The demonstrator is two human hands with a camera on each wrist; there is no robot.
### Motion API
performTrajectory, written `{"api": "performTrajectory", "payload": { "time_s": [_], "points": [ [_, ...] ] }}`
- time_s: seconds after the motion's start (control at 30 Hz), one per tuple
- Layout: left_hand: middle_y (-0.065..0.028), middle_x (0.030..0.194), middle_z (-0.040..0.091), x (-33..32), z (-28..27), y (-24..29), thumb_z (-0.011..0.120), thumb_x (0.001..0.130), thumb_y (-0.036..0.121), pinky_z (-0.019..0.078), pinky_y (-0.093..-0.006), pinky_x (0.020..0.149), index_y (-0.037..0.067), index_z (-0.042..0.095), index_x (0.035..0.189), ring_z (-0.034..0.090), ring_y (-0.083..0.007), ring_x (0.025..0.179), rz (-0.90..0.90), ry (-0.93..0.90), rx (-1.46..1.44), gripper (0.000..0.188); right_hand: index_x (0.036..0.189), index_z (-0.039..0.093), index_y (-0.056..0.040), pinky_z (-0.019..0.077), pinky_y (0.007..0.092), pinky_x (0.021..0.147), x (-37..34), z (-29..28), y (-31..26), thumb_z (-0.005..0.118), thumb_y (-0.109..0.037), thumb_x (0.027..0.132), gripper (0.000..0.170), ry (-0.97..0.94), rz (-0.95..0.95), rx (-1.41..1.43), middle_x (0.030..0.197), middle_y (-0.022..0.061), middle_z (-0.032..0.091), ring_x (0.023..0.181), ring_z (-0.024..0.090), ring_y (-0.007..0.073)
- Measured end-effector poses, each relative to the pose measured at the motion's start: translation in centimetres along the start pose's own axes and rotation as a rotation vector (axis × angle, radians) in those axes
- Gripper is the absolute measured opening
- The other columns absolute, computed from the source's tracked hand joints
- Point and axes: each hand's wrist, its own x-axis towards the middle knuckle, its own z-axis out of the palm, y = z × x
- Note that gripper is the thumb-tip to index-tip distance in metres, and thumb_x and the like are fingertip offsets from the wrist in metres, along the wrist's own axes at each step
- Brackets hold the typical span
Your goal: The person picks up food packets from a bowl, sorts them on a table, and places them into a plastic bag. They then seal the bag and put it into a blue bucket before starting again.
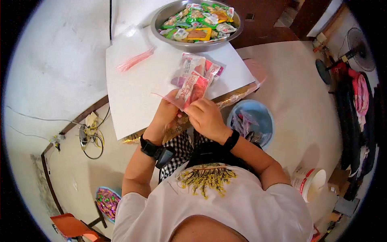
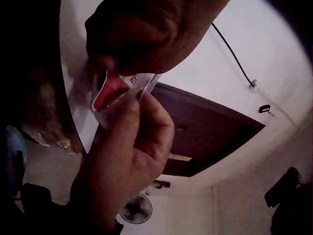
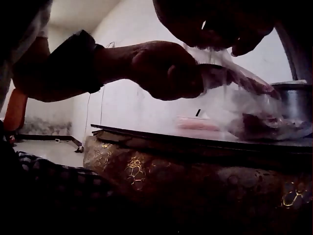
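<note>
In the head view, both hands hold a clear plastic bag (image 1: 183,104) with a pink strip along its opening, at the table's near edge. A red-and-white snack packet (image 1: 197,86) shows at the bag. My left hand (image 1: 166,111) grips the bag's left side. On the other side, my right hand (image 1: 207,121) pinches the lower right edge. More red and purple packets (image 1: 192,63) in clear plastic lie just beyond. From the left wrist, the red packet (image 2: 111,90) shows between the two hands; the right wrist view is dark, with clear plastic (image 3: 234,105) hanging by the fingers.
A steel bowl (image 1: 156,30) heaped with green and yellow packets stands at the back of the white table (image 1: 133,90). Flat clear bags with pink strips (image 1: 137,58) lie at left. A blue bucket (image 1: 266,117) with plastic inside stands on the floor at right.
</note>
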Motion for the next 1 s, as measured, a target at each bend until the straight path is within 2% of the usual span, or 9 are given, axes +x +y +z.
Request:
{"api": "performTrajectory", "payload": {
  "time_s": [0.17, 0.27, 0.37, 0.57, 0.67, 0.77, 0.87, 0.93, 1.0],
  "points": [
    [-0.0046, 0.088, 0.063, 3.5, 0.4, -0.6, 0.053, 0.09, 0.01, 0.0467, -0.0223, 0.051, 0.004, 0.054, 0.124, 0.059, -0.0097, 0.066, 0.044, -0.129, -0.094, 0.034, 0.091, 0.062, -0.006, 0.0481, 0.0392, 0.072, -0.1, -0.3, 0.4, 0.065, -0.004, 0.073, 0.018, -0.012, -0.029, -0.013, 0.087, 0.0086, 0.057, 0.083, 0.056, 0.0288],
    [-0.0074, 0.091, 0.062, 4.4, 2.3, 1.8, 0.055, 0.09, 0.011, 0.0498, -0.0259, 0.057, 0.0, 0.05, 0.127, 0.061, -0.014, 0.073, -0.019, -0.038, 0.024, 0.039, 0.087, 0.061, -0.0065, 0.0479, 0.0389, 0.072, -0.3, -0.4, 0.8, 0.062, -0.007, 0.073, 0.014, -0.031, -0.023, -0.023, 0.087, 0.0083, 0.057, 0.085, 0.056, 0.028],
    [-0.0086, 0.093, 0.062, 5.0, 3.2, -0.4, 0.057, 0.089, 0.01, 0.0511, -0.0286, 0.06, -0.004, 0.05, 0.126, 0.061, -0.0165, 0.076, 0.173, 0.137, -0.017, 0.041, 0.087, 0.061, -0.0064, 0.0478, 0.0395, 0.07, -0.5, -0.8, 1.3, 0.063, -0.006, 0.074, 0.013, -0.015, -0.009, 0.023, 0.086, 0.009, 0.057, 0.081, 0.056, 0.0292],
    [-0.0048, 0.089, 0.064, 2.2, 0.4, -1.6, 0.062, 0.09, 0.023, 0.0479, -0.0262, 0.06, 0.0, 0.061, 0.108, 0.06, -0.0134, 0.075, -0.083, 0.027, -0.024, 0.029, 0.082, 0.06, -0.0069, 0.0458, 0.0422, 0.064, -0.5, -0.9, 1.2, 0.061, -0.009, 0.076, 0.007, 0.069, 0.02, 0.077, 0.077, 0.0082, 0.055, 0.074, 0.056, 0.0301],
    [-0.0049, 0.077, 0.062, 2.7, 0.4, -0.9, 0.06, 0.09, 0.017, 0.0423, -0.0257, 0.045, -0.003, 0.06, 0.097, 0.055, -0.0128, 0.054, -0.157, 0.044, 0.142, 0.022, 0.077, 0.058, -0.0072, 0.0451, 0.0422, 0.062, -0.2, -0.8, 1.3, 0.061, -0.009, 0.076, 0.003, 0.092, 0.023, 0.109, 0.073, 0.0075, 0.054, 0.072, 0.056, 0.0296],
    [-0.0055, 0.082, 0.063, 4.2, 0.5, -1.4, 0.06, 0.091, 0.02, 0.0469, -0.0273, 0.058, -0.002, 0.06, 0.1, 0.056, -0.0136, 0.067, -0.077, 0.114, 0.449, 0.024, 0.074, 0.056, -0.0072, 0.0449, 0.0416, 0.06, -0.3, -0.7, 1.2, 0.061, -0.009, 0.076, 0.005, 0.082, 0.02, 0.104, 0.071, 0.0073, 0.053, 0.071, 0.056, 0.029],
    [-0.0059, 0.083, 0.064, 4.8, 2.6, -0.2, 0.058, 0.091, 0.018, 0.0483, -0.0292, 0.059, -0.003, 0.059, 0.097, 0.056, -0.0152, 0.066, -0.034, 0.198, 0.258, 0.021, 0.074, 0.055, -0.0072, 0.0446, 0.0405, 0.058, -0.7, -0.6, 1.1, 0.061, -0.01, 0.077, 0.007, 0.057, 0.016, 0.103, 0.071, 0.0071, 0.052, 0.069, 0.056, 0.0279],
    [-0.008, 0.092, 0.064, 5.5, 3.3, -1.4, 0.056, 0.092, 0.017, 0.0509, -0.0297, 0.062, -0.003, 0.057, 0.104, 0.06, -0.0173, 0.071, 0.213, 0.141, 0.235, 0.023, 0.075, 0.056, -0.0072, 0.0445, 0.0399, 0.056, -0.9, -0.2, 1.2, 0.061, -0.011, 0.077, 0.007, 0.054, -0.012, 0.094, 0.07, 0.0069, 0.051, 0.068, 0.056, 0.0273],
    [-0.01, 0.103, 0.063, 6.0, 3.8, -1.2, 0.055, 0.092, 0.014, 0.0531, -0.0299, 0.066, -0.002, 0.054, 0.113, 0.063, -0.0194, 0.079, 0.193, 0.075, 0.12, 0.027, 0.076, 0.055, -0.0073, 0.0443, 0.0398, 0.056, -1.1, 0.2, 1.2, 0.061, -0.011, 0.077, 0.007, 0.077, -0.012, 0.109, 0.07, 0.0068, 0.051, 0.067, 0.056, 0.0268]
  ]
}}
